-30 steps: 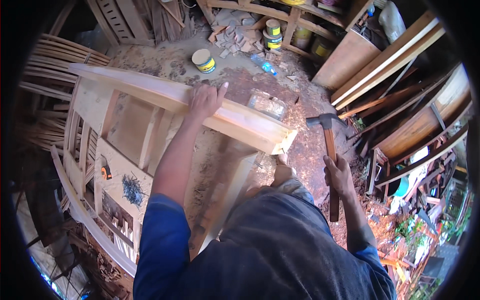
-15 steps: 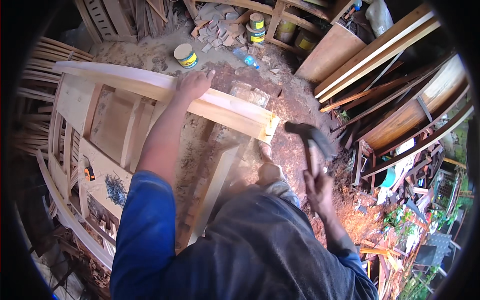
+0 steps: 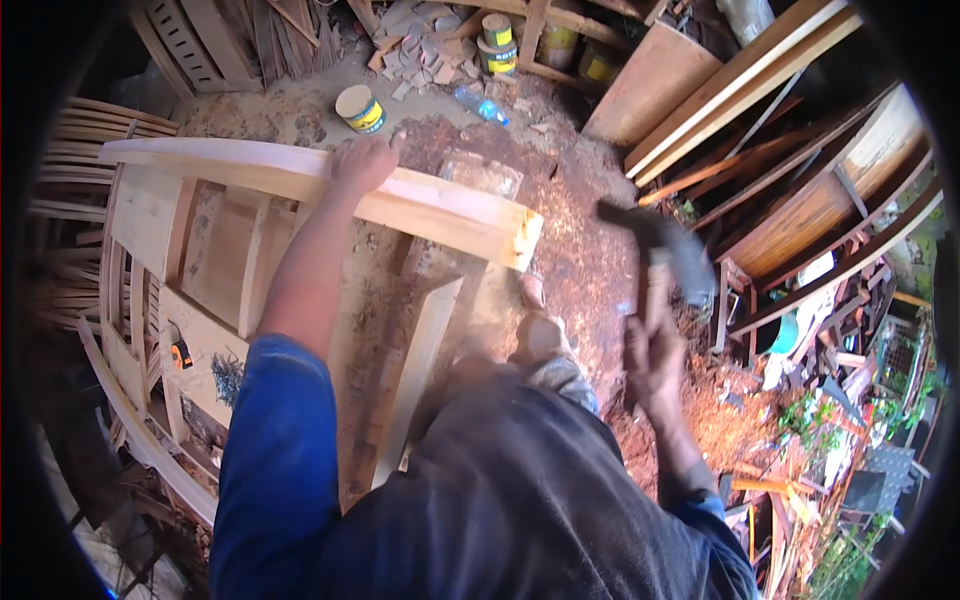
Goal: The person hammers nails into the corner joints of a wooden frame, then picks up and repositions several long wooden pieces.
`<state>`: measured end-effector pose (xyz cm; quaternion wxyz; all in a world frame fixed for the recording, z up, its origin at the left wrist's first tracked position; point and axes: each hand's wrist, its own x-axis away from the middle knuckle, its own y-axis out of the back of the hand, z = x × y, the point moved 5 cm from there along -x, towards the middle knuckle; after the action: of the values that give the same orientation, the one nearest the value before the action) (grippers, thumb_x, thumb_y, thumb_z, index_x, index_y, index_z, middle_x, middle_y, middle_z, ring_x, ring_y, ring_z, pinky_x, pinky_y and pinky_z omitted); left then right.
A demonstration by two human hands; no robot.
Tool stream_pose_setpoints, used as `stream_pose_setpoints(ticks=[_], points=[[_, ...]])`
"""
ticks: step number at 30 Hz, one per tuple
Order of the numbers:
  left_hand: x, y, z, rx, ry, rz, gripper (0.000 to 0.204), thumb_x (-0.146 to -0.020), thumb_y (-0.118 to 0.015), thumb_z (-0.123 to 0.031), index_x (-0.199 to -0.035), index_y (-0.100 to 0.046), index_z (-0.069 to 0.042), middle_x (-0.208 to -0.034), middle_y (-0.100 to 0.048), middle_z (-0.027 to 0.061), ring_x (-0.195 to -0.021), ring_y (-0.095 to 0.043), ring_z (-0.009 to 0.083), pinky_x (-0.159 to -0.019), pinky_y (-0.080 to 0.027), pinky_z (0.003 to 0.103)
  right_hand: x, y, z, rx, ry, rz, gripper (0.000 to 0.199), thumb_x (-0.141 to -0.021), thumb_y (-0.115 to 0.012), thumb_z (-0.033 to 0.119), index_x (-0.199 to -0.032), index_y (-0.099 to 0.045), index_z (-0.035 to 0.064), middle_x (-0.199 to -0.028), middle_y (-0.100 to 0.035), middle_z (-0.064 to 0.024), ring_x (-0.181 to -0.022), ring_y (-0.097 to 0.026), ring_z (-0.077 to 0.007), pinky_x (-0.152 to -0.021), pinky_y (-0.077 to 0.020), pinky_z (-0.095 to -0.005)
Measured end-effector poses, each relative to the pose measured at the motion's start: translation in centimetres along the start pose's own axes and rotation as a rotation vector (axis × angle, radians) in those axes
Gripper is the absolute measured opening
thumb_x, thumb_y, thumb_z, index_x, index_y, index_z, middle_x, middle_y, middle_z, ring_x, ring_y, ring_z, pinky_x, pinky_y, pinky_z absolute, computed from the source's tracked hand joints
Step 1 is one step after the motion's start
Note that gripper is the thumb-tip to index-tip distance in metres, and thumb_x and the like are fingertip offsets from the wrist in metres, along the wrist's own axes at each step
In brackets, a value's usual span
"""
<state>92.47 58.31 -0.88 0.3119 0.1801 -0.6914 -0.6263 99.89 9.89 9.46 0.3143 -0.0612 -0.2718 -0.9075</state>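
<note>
Left hand (image 3: 366, 160) flat, fingers spread, pressing on pale wooden rail (image 3: 420, 205) of a frame. Right hand (image 3: 652, 352) fisted around hammer (image 3: 660, 250); head motion-blurred. Yellow-labelled round tin (image 3: 359, 107) on sawdust beyond the rail. Similar cans (image 3: 497, 45) farther back, partly hidden.

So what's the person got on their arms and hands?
Both arms wear blue sleeves: the left sleeve is pushed up above the elbow, leaving the forearm bare, and the right sleeve reaches near the wrist. The left hand and right hand are bare, with no gloves.
</note>
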Motion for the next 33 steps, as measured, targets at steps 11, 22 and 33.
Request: stream_pose_setpoints(ticks=[11,22,33], points=[[-1.9,1.5,-1.3,0.043,0.008,-0.032,0.068,-0.105,-0.036,-0.055,-0.103,-0.074,0.002,-0.113,-0.068,0.0306,-0.113,-0.063,0.0457,-0.103,-0.046,0.054,-0.9,-3.2,-7.8,0.325,-0.057,0.140,0.024,-0.103,-0.061,0.020,-0.107,-0.058,-0.0034,-0.066,-0.067,-0.0208,-0.050,-0.066,-0.0294,-0.040,-0.0499,-0.0472],[-2.1,0.3,-0.1,0.166,0.020,0.038,0.070,-0.105,-0.037,-0.054,-0.105,-0.071,0.007,-0.115,-0.067,0.0329,-0.113,-0.062,0.0488,-0.101,-0.047,0.055,-0.9,-3.5,-2.5,0.238,0.513,0.006,0.029,-0.103,-0.060,0.030,-0.095,-0.059,0.0022,-0.065,-0.063,-0.0160,-0.055,-0.062,-0.0290,-0.055,-0.0488,-0.0448],[-1.3,0.4,1.0,0.104,0.051,0.060,0.073,-0.105,-0.034,-0.058,-0.101,-0.074,0.002,-0.116,-0.069,0.0281,-0.113,-0.064,0.0448,-0.102,-0.046,0.055,-0.9,-0.5,-1.7,-0.287,0.288,-0.031,0.040,-0.107,-0.056,0.041,-0.092,-0.054,0.0033,-0.057,-0.054,-0.0004,-0.042,-0.051,-0.0081,-0.038,-0.0401,-0.0234]])
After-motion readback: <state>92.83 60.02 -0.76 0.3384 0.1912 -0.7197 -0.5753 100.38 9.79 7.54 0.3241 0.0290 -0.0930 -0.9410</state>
